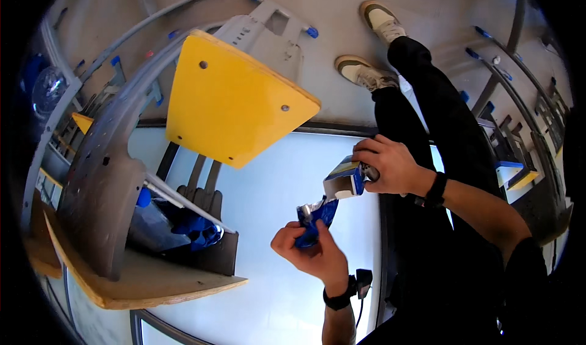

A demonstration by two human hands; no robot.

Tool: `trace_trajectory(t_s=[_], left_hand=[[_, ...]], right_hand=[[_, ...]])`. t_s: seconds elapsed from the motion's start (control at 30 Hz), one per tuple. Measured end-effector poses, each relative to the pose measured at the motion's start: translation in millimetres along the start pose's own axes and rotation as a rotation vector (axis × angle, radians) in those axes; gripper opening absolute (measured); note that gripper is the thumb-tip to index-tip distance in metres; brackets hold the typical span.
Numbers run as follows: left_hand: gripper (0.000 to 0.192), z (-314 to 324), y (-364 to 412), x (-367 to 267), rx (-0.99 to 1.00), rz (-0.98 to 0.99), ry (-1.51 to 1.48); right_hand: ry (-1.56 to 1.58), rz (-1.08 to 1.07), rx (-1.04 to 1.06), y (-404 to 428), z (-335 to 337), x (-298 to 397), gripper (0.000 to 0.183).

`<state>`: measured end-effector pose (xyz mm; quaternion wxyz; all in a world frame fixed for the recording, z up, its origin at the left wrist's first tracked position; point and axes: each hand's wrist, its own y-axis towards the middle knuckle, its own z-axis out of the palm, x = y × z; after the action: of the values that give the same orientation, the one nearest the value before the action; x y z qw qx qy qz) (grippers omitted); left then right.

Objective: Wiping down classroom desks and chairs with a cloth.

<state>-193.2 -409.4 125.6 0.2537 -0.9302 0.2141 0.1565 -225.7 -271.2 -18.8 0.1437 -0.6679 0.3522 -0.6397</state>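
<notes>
My left hand [316,255] pinches a crumpled blue foil packet [320,214] between thumb and fingers. Silvery inner foil shows at the packet's torn-looking top. My right hand [391,166] grips a small blue and yellow cardboard box [344,178], tilted, with its open end towards the packet. A dark grey rounded object [370,172] also sits in the right hand, against the box; what it is cannot be made out. The packet's upper edge is close under the box's lower corner, and I cannot tell whether they touch.
A yellow seat board [238,102] on a grey metal frame stands ahead. Left of my hands is a desk with a wooden top [169,276]; blue and clear plastic wrapping [197,230] lies in its compartment. A black plug with a cable [364,283] hangs beside my left wrist.
</notes>
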Motion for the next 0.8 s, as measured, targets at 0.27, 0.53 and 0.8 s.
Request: trace_trajectory(t_s=[0.27, 0.53, 0.8], left_hand=[[0.020, -7.5, 11.1, 9.3, -0.046, 0.232, 0.175], [0.022, 10.4, -1.4, 27.7, 0.289, 0.300, 0.446], [0.024, 10.5, -8.2, 43.6, 0.326, 0.236, 0.522]], right_hand=[[0.020, -0.037, -0.035, 6.4, 0.7, 7.7, 0.048], [-0.023, -0.092, 0.011, 8.9, 5.5, 15.6, 0.041], [-0.140, -0.152, -0.036, 10.6, 11.8, 16.8, 0.041]])
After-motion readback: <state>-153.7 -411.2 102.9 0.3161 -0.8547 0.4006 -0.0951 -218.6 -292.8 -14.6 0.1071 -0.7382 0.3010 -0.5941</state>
